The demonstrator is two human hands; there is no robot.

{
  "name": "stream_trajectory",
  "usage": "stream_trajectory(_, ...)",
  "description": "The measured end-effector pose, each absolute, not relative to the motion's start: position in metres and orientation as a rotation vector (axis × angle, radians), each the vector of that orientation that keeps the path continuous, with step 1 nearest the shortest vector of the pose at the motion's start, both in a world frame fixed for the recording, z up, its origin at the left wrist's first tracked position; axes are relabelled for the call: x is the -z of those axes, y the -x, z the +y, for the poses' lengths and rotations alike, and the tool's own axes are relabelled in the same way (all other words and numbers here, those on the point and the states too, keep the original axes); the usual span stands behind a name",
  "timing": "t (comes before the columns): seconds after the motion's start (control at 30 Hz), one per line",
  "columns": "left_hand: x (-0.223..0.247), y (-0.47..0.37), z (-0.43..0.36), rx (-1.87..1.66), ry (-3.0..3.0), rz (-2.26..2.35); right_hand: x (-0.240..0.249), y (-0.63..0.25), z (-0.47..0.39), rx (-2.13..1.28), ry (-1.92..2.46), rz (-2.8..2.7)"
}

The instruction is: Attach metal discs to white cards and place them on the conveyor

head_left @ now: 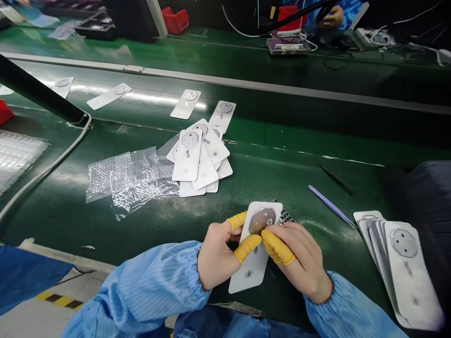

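My left hand [221,256] grips a white phone back cover [248,277] by its left edge, with yellow finger cots on thumb and a finger. The cover is tilted and has a grey octagonal camera area [256,221] near its top. At that area's lower right edge, my right hand [299,258] has its yellow-capped fingers pressed together; whatever they pinch is hidden. Behind the cover, a black perforated piece [285,216] partly shows. Farther off lies a loose pile of similar white covers [186,162]. Another stack of covers [408,277] sits at the right.
Purple tweezers [331,205] and dark tweezers [338,180] lie right of my hands. Clear bubble bags [136,178] spread left of the pile. Single covers [186,104] rest along the green belt. A black post [42,91] with a white cable stands left. Across the line, a co-worker's hand [333,18] shows.
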State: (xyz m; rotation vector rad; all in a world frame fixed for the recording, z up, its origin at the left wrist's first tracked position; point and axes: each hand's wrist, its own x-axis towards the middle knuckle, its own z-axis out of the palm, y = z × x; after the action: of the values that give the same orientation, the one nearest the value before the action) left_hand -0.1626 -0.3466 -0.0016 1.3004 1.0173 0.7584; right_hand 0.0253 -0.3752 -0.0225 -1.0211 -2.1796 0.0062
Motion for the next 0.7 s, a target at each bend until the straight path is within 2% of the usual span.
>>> stream_trajectory(0.23, 0.000, 0.162, -0.349, -0.860, -1.389, 0.950, 0.022, -0.026, -0.378, 0.083, 1.075, -2.183)
stream_trajectory(0.53, 0.004, 0.161, -0.348, -0.814, -1.373, 1.001, 0.030, -0.017, -0.384, 0.063, 1.130, -2.330)
stream_trajectory(0.7, 0.005, 0.161, -0.351, -0.835, -1.409, 1.028, 0.033, -0.012, -0.388, -0.067, 1.138, -2.300)
